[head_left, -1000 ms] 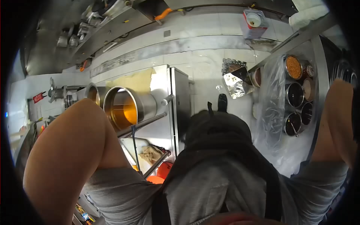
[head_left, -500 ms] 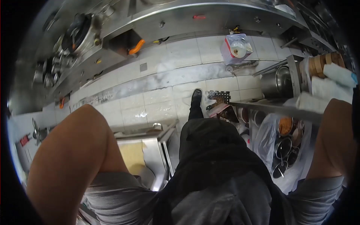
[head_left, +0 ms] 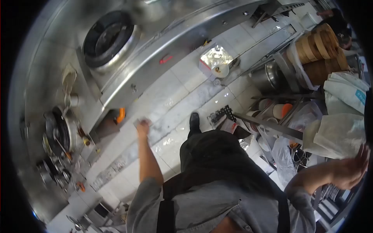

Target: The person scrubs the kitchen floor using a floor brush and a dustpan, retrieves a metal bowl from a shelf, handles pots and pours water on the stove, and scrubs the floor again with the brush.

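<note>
Grip: right hand (head_left: pixel 351 169) empty, fingers extended, near pale cloth (head_left: pixel 338 134) on metal rack (head_left: pixel 272 126); left hand (head_left: pixel 143 127) blurred above tiled floor (head_left: pixel 171 79), hold indeterminable; hazard: pale cloth dragged down, should the right hand snag it.

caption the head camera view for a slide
Looking down: left hand over the tiled kitchen floor, right hand beside a metal rack, round wooden steamers stacked beyond

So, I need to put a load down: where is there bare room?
The floor tiles look bare between the stove counter, the left hand, the black shoe and the foil-topped box, though shiny, perhaps wet. The rack by the right hand is crowded with bamboo steamers and pale cloths, the left side with pans.
</note>
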Demonstrator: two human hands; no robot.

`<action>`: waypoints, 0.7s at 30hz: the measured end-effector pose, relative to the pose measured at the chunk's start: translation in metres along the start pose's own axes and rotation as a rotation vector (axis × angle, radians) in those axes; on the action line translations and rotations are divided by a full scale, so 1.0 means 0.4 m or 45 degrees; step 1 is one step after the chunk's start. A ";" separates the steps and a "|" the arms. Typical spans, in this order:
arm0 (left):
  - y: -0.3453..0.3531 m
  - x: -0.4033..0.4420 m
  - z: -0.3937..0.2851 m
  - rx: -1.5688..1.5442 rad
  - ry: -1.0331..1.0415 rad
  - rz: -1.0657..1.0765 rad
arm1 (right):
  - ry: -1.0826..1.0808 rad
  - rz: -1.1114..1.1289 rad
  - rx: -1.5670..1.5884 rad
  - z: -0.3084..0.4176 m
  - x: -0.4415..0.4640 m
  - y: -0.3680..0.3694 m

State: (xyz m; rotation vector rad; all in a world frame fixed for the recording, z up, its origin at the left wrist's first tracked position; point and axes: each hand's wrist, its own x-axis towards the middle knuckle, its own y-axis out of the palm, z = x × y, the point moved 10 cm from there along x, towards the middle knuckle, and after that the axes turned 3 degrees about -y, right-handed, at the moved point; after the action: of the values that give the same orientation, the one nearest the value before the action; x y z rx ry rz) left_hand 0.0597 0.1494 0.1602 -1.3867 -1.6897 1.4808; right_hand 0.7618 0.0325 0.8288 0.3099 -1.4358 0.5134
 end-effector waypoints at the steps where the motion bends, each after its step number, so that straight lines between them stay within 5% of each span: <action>1: 0.083 -0.093 -0.079 0.070 -0.108 0.413 | -0.110 -0.083 -0.011 0.017 -0.001 -0.037; 3: 0.263 -0.158 -0.074 -0.121 -0.185 0.675 | -0.302 -0.209 -0.164 0.049 -0.017 -0.101; 5: 0.280 -0.121 -0.146 -0.091 -0.008 0.560 | -0.273 -0.220 -0.456 0.043 -0.054 -0.119; 14: -0.149 0.250 -1.005 -0.128 0.751 0.150 | 0.072 -0.399 -0.855 -0.024 -0.196 -0.156; 21: -0.064 0.303 -1.527 -0.149 1.284 0.248 | 0.180 -0.418 -1.117 -0.076 -0.213 -0.151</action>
State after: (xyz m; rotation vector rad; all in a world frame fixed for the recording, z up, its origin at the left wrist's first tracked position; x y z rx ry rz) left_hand 0.5324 0.5186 0.3292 -1.9309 -1.0019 0.5362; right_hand 0.8140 -0.0166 0.7471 -0.1945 -1.3072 -0.3693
